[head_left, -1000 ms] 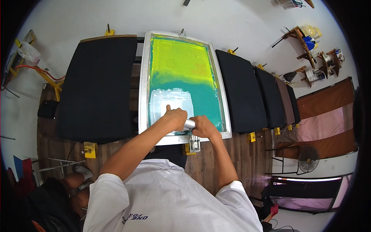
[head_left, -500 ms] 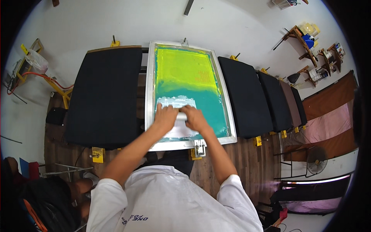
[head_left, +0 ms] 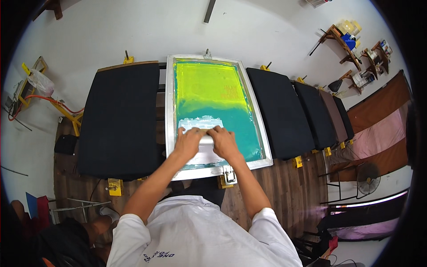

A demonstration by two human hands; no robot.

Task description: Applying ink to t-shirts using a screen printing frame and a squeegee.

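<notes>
A silkscreen squeegee with a pale handle (head_left: 206, 139) stands across the near left part of a printing screen. My left hand (head_left: 187, 143) wraps round its left end and my right hand (head_left: 224, 142) its right end, both closed. White ink (head_left: 201, 122) lies in a ragged band just beyond the squeegee, and a whitish smear covers the mesh on the near side. The screen's mesh (head_left: 235, 129) is teal nearby and yellow-green farther off, inside a silver metal frame (head_left: 259, 111). Fingers hide most of the squeegee; its blade cannot be made out.
Black-covered boards flank the screen, one at left (head_left: 120, 120) and several at right (head_left: 280, 111). A metal clamp (head_left: 229, 175) holds the frame's near edge. At lower left a seated person's leg (head_left: 93, 224) shows. A fan (head_left: 368, 179) stands at right, below wall shelves (head_left: 340, 42).
The whole view has shifted, so the screen and boards appear slightly lower. Both hands keep their grip on the squeegee, at nearly the same place on the mesh.
</notes>
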